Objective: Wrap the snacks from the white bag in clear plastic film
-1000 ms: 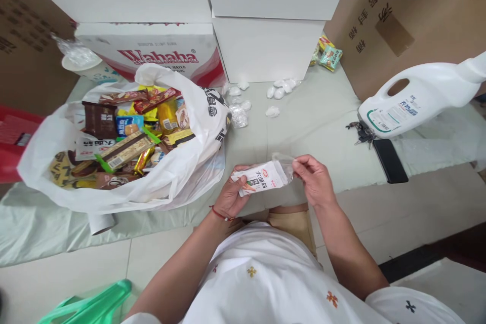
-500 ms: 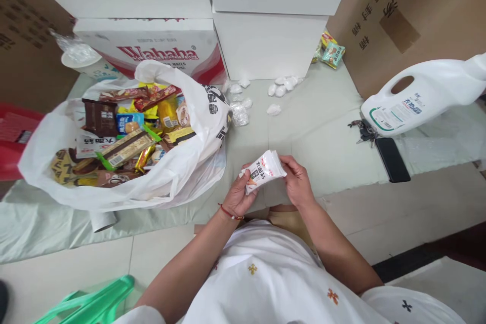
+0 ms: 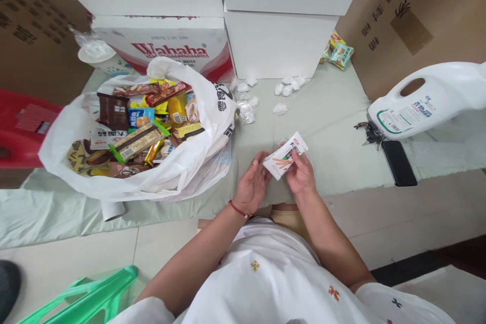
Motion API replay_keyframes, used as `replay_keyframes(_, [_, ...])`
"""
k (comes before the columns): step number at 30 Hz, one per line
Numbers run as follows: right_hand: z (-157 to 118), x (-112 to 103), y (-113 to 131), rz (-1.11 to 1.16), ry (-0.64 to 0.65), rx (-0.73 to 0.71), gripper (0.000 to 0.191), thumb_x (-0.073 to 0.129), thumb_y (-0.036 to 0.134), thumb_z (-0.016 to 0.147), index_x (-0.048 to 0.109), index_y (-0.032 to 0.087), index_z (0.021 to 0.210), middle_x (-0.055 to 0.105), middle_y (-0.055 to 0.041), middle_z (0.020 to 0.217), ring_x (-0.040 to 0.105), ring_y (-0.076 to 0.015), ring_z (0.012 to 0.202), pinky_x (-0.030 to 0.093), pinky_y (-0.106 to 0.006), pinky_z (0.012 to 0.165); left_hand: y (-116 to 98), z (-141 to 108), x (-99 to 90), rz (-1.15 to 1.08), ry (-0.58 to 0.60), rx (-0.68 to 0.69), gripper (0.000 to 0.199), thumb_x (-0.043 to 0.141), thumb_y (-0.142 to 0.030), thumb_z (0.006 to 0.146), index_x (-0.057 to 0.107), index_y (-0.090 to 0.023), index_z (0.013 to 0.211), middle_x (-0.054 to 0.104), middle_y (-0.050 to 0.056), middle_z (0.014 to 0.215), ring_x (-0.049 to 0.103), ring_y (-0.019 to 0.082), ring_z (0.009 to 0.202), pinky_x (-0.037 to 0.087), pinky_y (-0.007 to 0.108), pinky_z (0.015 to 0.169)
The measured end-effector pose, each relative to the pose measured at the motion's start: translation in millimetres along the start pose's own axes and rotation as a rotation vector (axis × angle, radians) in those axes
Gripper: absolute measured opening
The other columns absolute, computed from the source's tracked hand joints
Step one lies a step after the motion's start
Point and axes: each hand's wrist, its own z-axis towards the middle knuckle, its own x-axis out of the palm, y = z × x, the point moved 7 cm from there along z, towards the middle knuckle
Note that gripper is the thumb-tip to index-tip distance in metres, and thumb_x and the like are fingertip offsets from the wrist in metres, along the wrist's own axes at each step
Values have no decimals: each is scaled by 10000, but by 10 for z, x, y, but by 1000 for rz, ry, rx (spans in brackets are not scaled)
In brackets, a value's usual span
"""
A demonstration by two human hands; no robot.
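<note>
A small stack of white snack packets (image 3: 284, 158) with printed lettering and an orange picture is held over the near edge of the cloth-covered table. My right hand (image 3: 301, 174) grips it from the right, thumb on top and fingers underneath. At its left edge is my left hand (image 3: 252, 182), palm turned inward and fingers stretched; some fingertips are hidden beside the packets, so contact is unclear. Left of both hands stands a white plastic bag (image 3: 190, 172), open at the top and full of assorted wrapped snacks (image 3: 138, 142).
Small white wrapped pieces (image 3: 280, 109) lie toward the back, before white boxes (image 3: 279, 43). On the right are a white detergent bottle (image 3: 429, 98), keys (image 3: 370, 133) and a black phone (image 3: 398, 163). A green plastic stool (image 3: 87, 296) stands on the floor at lower left.
The packets have passed from my left hand's grip into my right hand, turning and rising slightly. My left hand's fingers have opened. The view has shifted a little.
</note>
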Motion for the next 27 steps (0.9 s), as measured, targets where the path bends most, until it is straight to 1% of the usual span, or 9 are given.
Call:
replay_keyframes(2, [61,-93,72,70,-31,3,369,829,382,771,699,228,1081,772,-48,1140,678,-231,1199,506,-429,1108,-95,-36,-143,77,-128,38,427,773,-543,822,685,-238,1107,632,79,1384,544,263,1346,493,403,1057])
replay_keyframes(4, [96,-169,81,110,-54,13,349,805,363,803,699,225,1105,776,-48,1144,672,-229,1218,492,-452,1131,-140,-92,-177,186,-186,58,452,817,-543,783,678,-206,1051,670,106,1285,602,276,1248,519,415,990])
replay_keyframes(10, [-51,-102,-42,108,28,-16,333,761,333,858,701,229,1169,761,-45,1213,683,-223,1204,449,-458,1177,-66,-150,226,259,-12,86,600,950,-373,646,688,-166,1144,737,99,1204,650,256,1161,462,386,1038])
replay_keyframes(13, [-191,-20,-132,120,125,62,361,766,387,857,704,247,1184,751,-44,1238,690,-237,1186,470,-471,1159,-38,-116,264,237,-37,57,584,972,-309,595,702,-152,1089,772,55,1026,690,215,977,487,350,948])
replay_keyframes(16, [-257,-48,-108,124,160,79,424,814,410,799,710,267,1184,733,-33,1278,661,-243,1237,454,-459,1175,-48,-116,228,260,-50,54,603,988,-264,545,720,-151,1073,773,35,964,692,190,908,503,324,903])
replay_keyframes(20, [-262,-99,-11,159,189,48,568,847,551,723,704,303,1215,710,-20,1311,632,-257,1266,458,-474,1164,-6,-152,263,328,51,42,605,982,-268,555,757,-174,1109,764,64,1087,689,231,1032,498,365,980])
replay_keyframes(22, [-257,-110,-15,184,177,61,561,840,625,700,723,302,1144,748,-15,1197,677,-248,1165,520,-455,1090,17,-157,312,342,119,68,570,976,-271,565,777,-196,1094,714,81,1241,642,268,1188,468,397,1064])
replay_keyframes(24, [-245,-122,-60,196,136,95,531,824,680,689,733,288,1034,771,-10,1044,714,-231,1034,574,-421,995,14,-147,312,392,114,126,534,974,-281,567,793,-215,1065,645,84,1340,571,289,1301,437,408,1119])
replay_keyframes(27, [-198,-168,-137,131,25,140,510,789,719,703,709,250,883,752,-9,830,729,-215,847,609,-385,866,59,-123,253,592,71,135,475,964,-337,598,810,-200,1026,637,97,1259,567,308,1272,443,420,1114])
